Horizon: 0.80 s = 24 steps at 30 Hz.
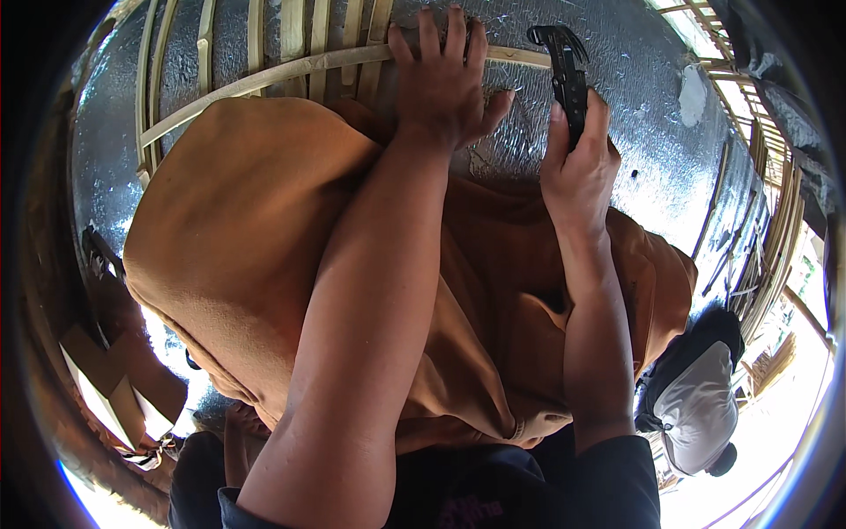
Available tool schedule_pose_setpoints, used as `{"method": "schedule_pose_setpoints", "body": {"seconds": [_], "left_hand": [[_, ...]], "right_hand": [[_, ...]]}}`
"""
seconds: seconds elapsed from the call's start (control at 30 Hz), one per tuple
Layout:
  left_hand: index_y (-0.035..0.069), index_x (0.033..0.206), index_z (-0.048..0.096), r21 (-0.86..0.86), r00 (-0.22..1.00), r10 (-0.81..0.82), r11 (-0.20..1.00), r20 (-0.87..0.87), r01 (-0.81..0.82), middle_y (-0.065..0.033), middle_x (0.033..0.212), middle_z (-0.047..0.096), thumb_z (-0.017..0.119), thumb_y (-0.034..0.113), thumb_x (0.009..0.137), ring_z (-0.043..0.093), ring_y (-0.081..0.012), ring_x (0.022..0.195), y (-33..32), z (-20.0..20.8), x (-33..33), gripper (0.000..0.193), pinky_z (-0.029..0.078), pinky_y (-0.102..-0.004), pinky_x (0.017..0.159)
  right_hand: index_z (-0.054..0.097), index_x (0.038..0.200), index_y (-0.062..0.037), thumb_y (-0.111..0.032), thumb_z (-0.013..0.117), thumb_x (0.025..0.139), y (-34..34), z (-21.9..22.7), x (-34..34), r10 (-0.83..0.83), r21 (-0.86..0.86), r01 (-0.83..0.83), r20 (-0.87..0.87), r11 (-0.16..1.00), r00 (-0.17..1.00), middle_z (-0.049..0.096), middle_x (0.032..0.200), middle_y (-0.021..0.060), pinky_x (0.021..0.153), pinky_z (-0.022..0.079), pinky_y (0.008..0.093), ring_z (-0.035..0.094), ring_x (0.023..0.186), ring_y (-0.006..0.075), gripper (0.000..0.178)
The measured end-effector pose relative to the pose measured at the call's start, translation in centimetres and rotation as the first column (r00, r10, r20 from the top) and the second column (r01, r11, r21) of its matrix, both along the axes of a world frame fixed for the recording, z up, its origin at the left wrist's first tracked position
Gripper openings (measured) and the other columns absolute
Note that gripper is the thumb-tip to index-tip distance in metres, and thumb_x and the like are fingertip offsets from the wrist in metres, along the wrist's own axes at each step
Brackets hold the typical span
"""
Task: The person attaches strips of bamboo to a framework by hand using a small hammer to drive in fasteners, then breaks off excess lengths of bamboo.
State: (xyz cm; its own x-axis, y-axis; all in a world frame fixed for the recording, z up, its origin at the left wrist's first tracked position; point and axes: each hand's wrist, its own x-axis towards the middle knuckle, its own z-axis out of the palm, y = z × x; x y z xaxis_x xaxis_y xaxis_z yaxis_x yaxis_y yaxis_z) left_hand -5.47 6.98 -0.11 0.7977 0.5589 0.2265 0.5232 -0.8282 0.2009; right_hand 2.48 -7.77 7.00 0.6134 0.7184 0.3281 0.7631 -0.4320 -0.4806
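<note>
My left hand (443, 93) lies flat with its fingers spread across a long bamboo strip (264, 78), pressing it from above. The strip runs crosswise over several upright bamboo slats (256, 40), and its right end (522, 56) shows beyond my fingers. In my right hand (582, 163) is a black claw hammer (568, 88), gripped by the handle and held upright. Its curved head is to the right of the strip's end, above the silvery foil sheet (652, 132) under the work.
Brown trousers cover my bent legs (238, 203), close below the slats. A grey and black cap (701, 406) is at the lower right. Folded cardboard (110, 388) lies at the left. Thin bamboo strips (775, 238) are bundled along the right side.
</note>
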Motion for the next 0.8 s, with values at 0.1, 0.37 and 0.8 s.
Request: {"method": "schedule_pose_setpoints", "body": {"seconds": [0.1,0.37,0.8], "left_hand": [[0.002,0.156,0.036,-0.019,1.0,-0.011,1.0,0.004,0.011,-0.0216,0.162,0.033,0.034,0.066,0.096,0.027,-0.0458,0.149,0.0,0.0,0.0,0.088,0.017,-0.0691,0.117],[0.003,0.158,0.034,-0.028,1.0,-0.002,1.0,0.001,0.002,-0.0204,0.165,0.029,0.04,0.065,0.095,0.023,-0.0438,0.152,0.0,0.0,-0.1,0.088,0.013,-0.0683,0.119],[0.004,0.155,0.038,0.021,0.999,0.014,1.0,0.031,-0.015,-0.021,0.163,0.032,0.039,0.067,0.094,0.027,-0.0442,0.149,-0.1,-0.5,0.0,0.088,0.016,-0.068,0.118]], "right_hand": [[0.047,0.128,0.0043,-0.011,0.062,0.1,0.0,-0.1,0.1,0.015,-0.035,-0.013,0.032,0.999,0.999,0.068,0.083,0.0289,0.052,0.057,0.049,0.07,0.074,0.0478,0.036],[0.046,0.128,0.0006,-0.012,0.06,0.101,0.1,0.0,-0.4,-0.012,-0.064,0.009,-0.056,0.998,0.998,0.068,0.083,0.0309,0.053,0.057,0.0529,0.069,0.075,0.0498,0.034],[0.047,0.127,0.0014,-0.012,0.06,0.1,0.1,-0.5,-0.2,-0.003,-0.097,-0.002,-0.048,0.995,0.999,0.068,0.086,0.0309,0.056,0.057,0.054,0.069,0.078,0.0507,0.033]]}}
